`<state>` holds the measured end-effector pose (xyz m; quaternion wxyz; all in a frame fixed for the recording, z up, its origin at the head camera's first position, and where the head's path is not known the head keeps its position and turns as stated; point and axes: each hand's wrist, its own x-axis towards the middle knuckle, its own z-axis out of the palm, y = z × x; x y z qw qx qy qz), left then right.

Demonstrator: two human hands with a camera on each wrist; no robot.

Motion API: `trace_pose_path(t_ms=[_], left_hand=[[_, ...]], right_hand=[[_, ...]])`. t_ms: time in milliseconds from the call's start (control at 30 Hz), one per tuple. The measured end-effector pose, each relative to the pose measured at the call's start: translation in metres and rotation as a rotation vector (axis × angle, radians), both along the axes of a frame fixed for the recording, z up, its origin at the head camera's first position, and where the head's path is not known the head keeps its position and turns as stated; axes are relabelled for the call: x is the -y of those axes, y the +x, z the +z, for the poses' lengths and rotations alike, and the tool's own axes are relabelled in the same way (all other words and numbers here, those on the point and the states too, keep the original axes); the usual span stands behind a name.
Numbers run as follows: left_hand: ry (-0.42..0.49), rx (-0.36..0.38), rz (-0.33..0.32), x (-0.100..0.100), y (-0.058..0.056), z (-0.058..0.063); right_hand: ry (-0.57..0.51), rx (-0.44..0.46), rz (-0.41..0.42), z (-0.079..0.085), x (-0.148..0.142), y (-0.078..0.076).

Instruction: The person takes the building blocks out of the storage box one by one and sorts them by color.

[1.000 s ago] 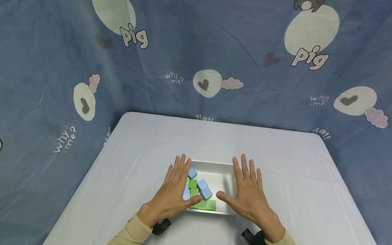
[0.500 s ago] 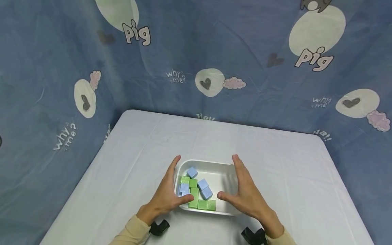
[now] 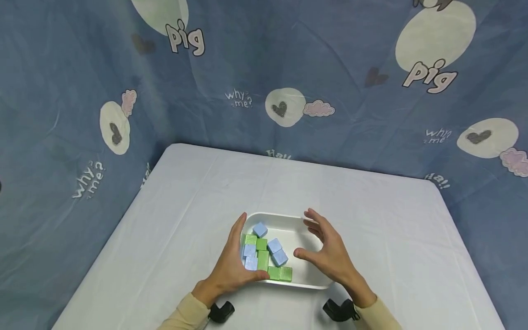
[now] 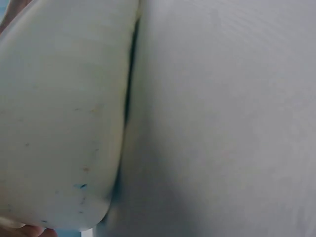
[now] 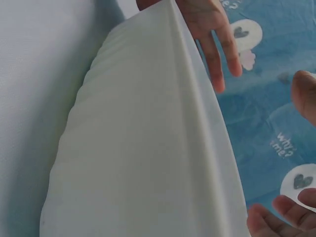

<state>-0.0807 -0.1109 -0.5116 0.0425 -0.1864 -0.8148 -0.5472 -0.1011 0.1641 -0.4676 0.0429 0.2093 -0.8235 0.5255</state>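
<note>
A white rectangular tray (image 3: 294,283) lies on the white-covered table in the head view. Light blue blocks (image 3: 279,257) and green blocks (image 3: 285,273) sit in its left half. At the tray's left end is my left hand (image 3: 231,263), fingers extended and thumb over the near rim; whether it presses on the rim I cannot tell. My right hand (image 3: 334,254) hovers over the right end, thumb and fingers apart and gently bent, with nothing between them. In the right wrist view the tray's outer wall (image 5: 123,133) fills the middle, with the left hand (image 5: 200,22) beyond it.
The white cloth (image 3: 198,197) covers the table around the tray. Behind and beside the table hangs a blue patterned curtain (image 3: 231,55). Black wrist mounts (image 3: 221,312) stick out below the forearms.
Both hands were spread flat over the tray's ends. They have turned inward, the left settling at the tray's left end, the right's fingers bending over the right end.
</note>
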Motion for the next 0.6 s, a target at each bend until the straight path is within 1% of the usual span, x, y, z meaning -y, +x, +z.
trace_pose_path(t_ms=[267,433,600], left_hand=[[-0.086,-0.016,0.018,-0.002,0.000,-0.004],[-0.155,-0.003,0.015,-0.001,-0.001,-0.004],[-0.222,0.021,0.009,0.001,-0.001,-0.002]], right_hand=[[-0.057,0.067,0.091,-0.007,0.005,-0.011],[-0.031,0.087,0.153,-0.010,0.007,-0.018],[0.020,0.159,0.214,-0.012,0.009,-0.022]])
